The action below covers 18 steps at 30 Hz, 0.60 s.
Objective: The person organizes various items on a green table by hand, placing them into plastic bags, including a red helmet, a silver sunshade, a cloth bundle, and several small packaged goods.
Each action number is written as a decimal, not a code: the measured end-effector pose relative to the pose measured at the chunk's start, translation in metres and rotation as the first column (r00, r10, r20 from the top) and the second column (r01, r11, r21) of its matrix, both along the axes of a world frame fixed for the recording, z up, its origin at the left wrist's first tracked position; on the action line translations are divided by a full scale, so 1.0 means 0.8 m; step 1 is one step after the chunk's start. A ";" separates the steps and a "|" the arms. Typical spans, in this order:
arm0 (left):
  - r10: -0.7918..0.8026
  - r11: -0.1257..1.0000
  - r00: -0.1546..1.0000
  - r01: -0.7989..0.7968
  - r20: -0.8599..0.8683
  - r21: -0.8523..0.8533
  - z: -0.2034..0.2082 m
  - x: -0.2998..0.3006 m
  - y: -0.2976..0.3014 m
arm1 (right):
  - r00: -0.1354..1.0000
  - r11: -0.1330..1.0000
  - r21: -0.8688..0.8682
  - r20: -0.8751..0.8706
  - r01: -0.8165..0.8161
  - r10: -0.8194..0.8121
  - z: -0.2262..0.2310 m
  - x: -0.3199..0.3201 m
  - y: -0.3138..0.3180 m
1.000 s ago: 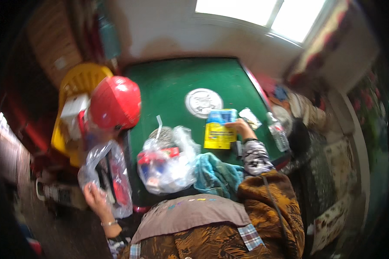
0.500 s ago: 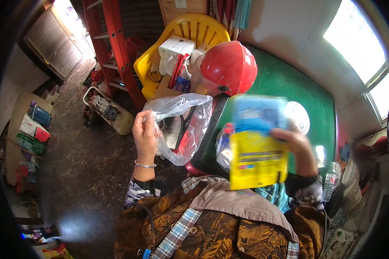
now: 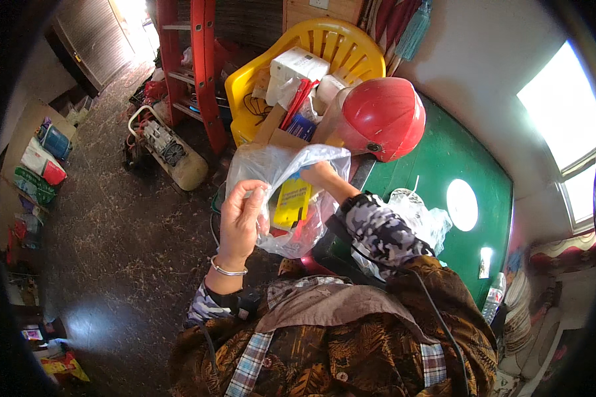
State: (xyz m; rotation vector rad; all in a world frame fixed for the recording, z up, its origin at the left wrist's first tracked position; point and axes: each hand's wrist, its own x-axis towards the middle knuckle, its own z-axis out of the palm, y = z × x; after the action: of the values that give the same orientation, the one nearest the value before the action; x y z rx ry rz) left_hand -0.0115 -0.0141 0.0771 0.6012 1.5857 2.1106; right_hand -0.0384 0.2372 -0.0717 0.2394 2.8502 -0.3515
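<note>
My left hand [image 3: 240, 215] pinches the near left rim of a clear plastic bag [image 3: 250, 165] and keeps its mouth spread. My right hand [image 3: 326, 177] reaches across into the bag's mouth, closed on the top of a flat yellow and blue packet [image 3: 291, 204]. The packet hangs tilted within the bag, its blue upper part mostly hidden by my fingers and the bag film. Something red shows low in the bag beneath it. Just beyond my right hand sits a red helmet [image 3: 384, 119] with a clear visor.
A green table [image 3: 437, 139] carries a white disc [image 3: 462, 205] and crumpled clear plastic [image 3: 424, 215]. A yellow chair [image 3: 242, 106] behind the bag holds boxes. Left of it stand a red ladder [image 3: 207, 79] and an air compressor [image 3: 179, 159]. A plastic bottle [image 3: 494, 298] is at right.
My right hand has carried the packet leftward from over the green table into the bag's mouth. My left hand still holds the rim. The whole view has shifted slightly.
</note>
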 end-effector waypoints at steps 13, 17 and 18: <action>-0.008 0.995 0.993 -0.004 0.115 0.100 -0.011 -0.030 0.031 | 0.982 0.737 -0.668 -0.051 0.101 -0.181 0.107 0.153 0.015; 0.074 0.995 0.996 -0.078 0.059 0.067 -0.009 -0.016 0.054 | 0.925 0.619 -0.784 -0.196 0.051 -0.325 0.239 0.333 0.070; 0.127 0.992 0.992 -0.127 0.027 -0.010 -0.008 -0.014 0.056 | 0.829 0.439 -0.880 -0.102 0.182 -0.549 0.233 0.385 0.094</action>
State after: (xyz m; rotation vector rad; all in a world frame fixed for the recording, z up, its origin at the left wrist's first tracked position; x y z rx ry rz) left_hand -0.0227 0.0309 0.0709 0.4774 1.6559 2.1926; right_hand 0.2696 0.3125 0.1151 0.6554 2.4908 -2.0238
